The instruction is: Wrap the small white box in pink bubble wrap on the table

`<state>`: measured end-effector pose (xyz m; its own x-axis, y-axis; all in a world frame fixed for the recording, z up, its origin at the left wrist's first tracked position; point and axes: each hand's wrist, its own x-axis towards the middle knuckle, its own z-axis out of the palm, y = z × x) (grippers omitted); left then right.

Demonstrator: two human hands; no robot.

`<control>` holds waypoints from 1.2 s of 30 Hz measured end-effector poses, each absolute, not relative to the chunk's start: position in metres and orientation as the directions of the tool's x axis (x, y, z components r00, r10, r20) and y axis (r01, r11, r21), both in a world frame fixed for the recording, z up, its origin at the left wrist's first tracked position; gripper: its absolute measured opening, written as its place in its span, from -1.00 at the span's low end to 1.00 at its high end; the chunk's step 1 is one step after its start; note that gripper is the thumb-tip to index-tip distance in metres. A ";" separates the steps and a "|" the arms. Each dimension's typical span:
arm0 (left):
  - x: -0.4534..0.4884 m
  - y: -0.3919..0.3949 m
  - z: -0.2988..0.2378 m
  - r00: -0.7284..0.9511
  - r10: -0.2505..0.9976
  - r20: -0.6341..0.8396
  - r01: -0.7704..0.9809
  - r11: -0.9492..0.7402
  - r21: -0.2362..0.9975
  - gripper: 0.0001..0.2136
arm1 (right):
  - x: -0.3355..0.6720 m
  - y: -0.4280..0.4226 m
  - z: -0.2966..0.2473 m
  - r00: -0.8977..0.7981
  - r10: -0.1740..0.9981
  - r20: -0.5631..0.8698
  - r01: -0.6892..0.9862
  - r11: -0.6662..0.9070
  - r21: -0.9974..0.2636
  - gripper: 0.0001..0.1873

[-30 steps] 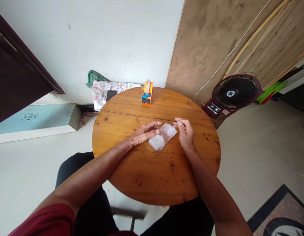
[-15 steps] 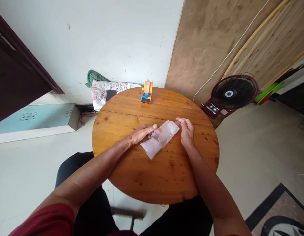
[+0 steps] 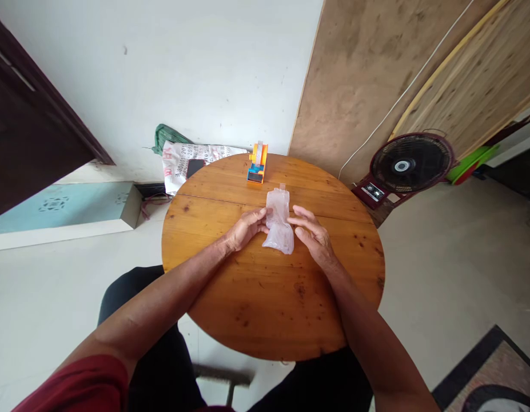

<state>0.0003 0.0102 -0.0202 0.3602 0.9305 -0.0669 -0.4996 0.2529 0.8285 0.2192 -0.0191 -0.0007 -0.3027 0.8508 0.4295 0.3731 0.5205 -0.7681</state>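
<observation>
A whitish, see-through bubble wrap bundle [image 3: 278,214] is over the middle of the round wooden table, its long side pointing away from me. It is pinched in at the middle and flares at the near end. A short strip of clear tape [image 3: 282,186] sticks out from its far end. My left hand [image 3: 247,228] grips the bundle's left edge between thumb and fingers. At its right side my right hand [image 3: 313,233] is open, fingers apart, with the fingertips close to the wrap. Whatever lies inside the wrap cannot be made out.
An orange and blue tape dispenser [image 3: 256,166] stands near the far edge of the wooden table [image 3: 265,309]. Behind the table lies a printed white sack [image 3: 174,171] against the wall. A dark round fan [image 3: 408,166] stands to the right.
The bundle has turned from slanting to pointing away from me. My right hand has come away from its far corner and opened beside it. My left hand stays at the left side.
</observation>
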 end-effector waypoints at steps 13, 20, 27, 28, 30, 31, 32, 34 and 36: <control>-0.006 0.015 -0.024 0.293 0.956 0.018 -0.389 0.102 0.916 -0.47 | 0.225 -0.010 -0.012 0.047 0.934 0.353 0.630 0.246 -0.737 -0.53; -0.011 0.016 -0.028 0.007 0.987 0.160 0.091 -0.160 0.983 -0.51 | 0.232 -0.005 -0.012 0.084 0.957 0.277 0.841 0.081 -0.535 -0.68; -0.013 0.001 -0.026 0.361 0.744 0.563 0.383 -0.669 0.638 -0.41 | 0.228 -0.005 -0.012 0.035 0.956 0.292 0.901 0.096 -0.423 -0.78; -0.012 0.001 -0.027 0.387 0.733 0.560 0.378 -0.680 0.628 -0.42 | 0.228 -0.004 -0.013 0.036 0.953 0.300 0.899 0.100 -0.426 -0.79; -0.010 0.003 -0.031 0.387 0.744 0.545 0.336 -0.664 0.668 -0.48 | 0.230 -0.002 -0.016 0.039 0.948 0.315 0.889 0.111 -0.445 -0.80; -0.010 0.004 -0.032 0.369 0.758 0.537 0.308 -0.645 0.699 -0.52 | 0.232 -0.001 -0.017 0.044 0.946 0.322 0.882 0.114 -0.457 -0.79; -0.011 0.007 -0.034 0.346 0.776 0.528 0.285 -0.623 0.728 -0.57 | 0.234 0.001 -0.018 0.056 0.943 0.329 0.878 0.111 -0.466 -0.79; -0.013 0.013 -0.039 0.276 0.821 0.500 0.289 -0.567 0.771 -0.66 | 0.240 0.003 -0.019 0.102 0.936 0.338 0.876 0.077 -0.476 -0.76; -0.015 0.018 -0.044 0.180 0.870 0.460 0.340 -0.494 0.800 -0.73 | 0.245 0.005 -0.018 0.161 0.929 0.332 0.872 0.024 -0.490 -0.74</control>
<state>-0.0155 0.0177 -0.0436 0.1805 0.8696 0.4595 0.3400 -0.4936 0.8005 0.2446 0.0047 -0.0184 0.1614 0.9293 0.3321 0.8716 0.0236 -0.4897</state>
